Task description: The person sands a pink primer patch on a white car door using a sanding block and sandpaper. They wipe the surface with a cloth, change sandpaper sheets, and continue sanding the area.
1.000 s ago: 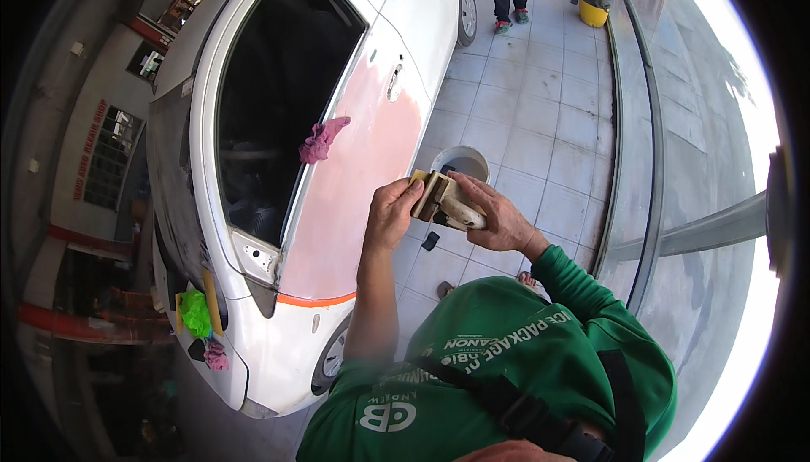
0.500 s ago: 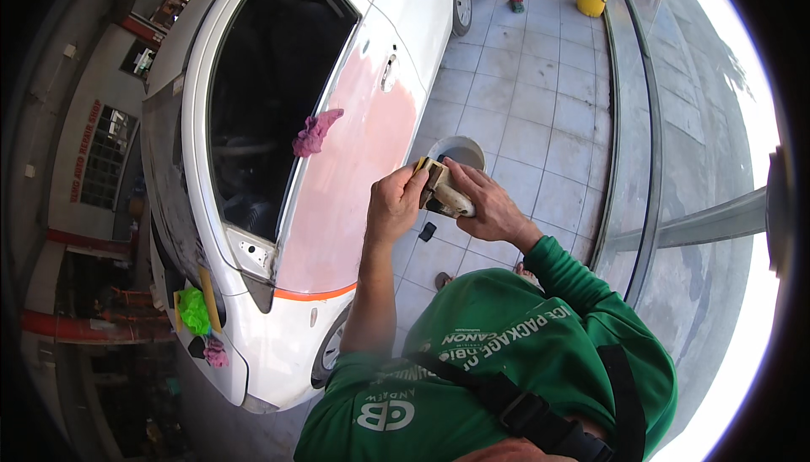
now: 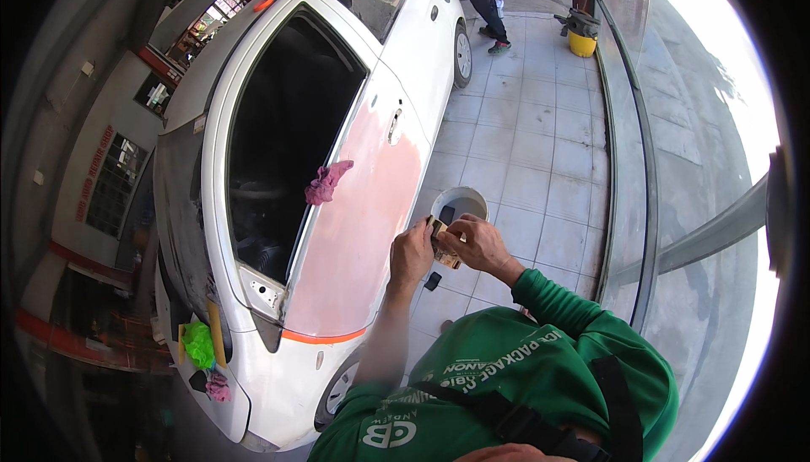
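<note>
Yellow container [image 3: 582, 45], dark-topped: between one and two o'clock. Co-worker [image 3: 482, 0], dark trousers: one o'clock. Grey bar [image 3: 713, 226]: three o'clock. Bright green crumpled item [image 3: 198, 345]: eight o'clock. Small pink cloth [image 3: 218, 387], bunched: near it. Barred window [image 3: 117, 183]: nine o'clock.

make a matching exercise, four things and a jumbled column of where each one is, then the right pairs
1. Small tan rectangular block
2. Crumpled bright green bundle
3. Yellow tub with grey top
4. Open round grey bucket

A. On the front of the white car
B. At the far right of the tiled floor
C. Between left hand and right hand
D. On the floor, just past the hands

1C, 2A, 3B, 4D
</note>
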`<move>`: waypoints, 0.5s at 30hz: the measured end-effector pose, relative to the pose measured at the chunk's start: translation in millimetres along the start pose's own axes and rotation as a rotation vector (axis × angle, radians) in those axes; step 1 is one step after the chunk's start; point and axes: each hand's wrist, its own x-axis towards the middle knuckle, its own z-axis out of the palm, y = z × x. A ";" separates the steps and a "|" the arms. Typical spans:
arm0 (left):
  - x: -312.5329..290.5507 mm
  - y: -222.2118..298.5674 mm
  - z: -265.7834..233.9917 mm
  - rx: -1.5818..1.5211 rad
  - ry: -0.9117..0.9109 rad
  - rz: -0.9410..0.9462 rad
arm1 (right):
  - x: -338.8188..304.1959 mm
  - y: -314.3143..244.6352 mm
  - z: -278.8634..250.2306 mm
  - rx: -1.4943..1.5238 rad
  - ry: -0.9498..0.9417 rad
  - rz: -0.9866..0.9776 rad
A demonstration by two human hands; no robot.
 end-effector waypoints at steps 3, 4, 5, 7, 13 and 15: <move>-5.3 -5.9 21.2 -0.010 0.066 0.054 | 10.4 48.4 23.7 0.292 -0.208 0.177; -12.4 -9.3 27.4 -0.024 0.086 0.061 | 9.5 46.6 24.0 0.434 -0.294 0.335; -19.4 -13.0 33.7 -0.018 0.086 0.043 | 9.6 45.2 23.8 0.575 -0.380 0.494; -29.0 -17.1 48.2 -0.034 0.092 0.032 | 3.9 40.4 17.8 0.768 -0.461 0.714; -47.4 -23.8 71.4 -0.051 0.056 -0.004 | -18.6 66.8 32.0 0.887 -0.532 0.829; -50.7 -30.3 77.4 -0.068 0.057 -0.008 | -27.9 61.5 36.8 1.104 -0.511 0.896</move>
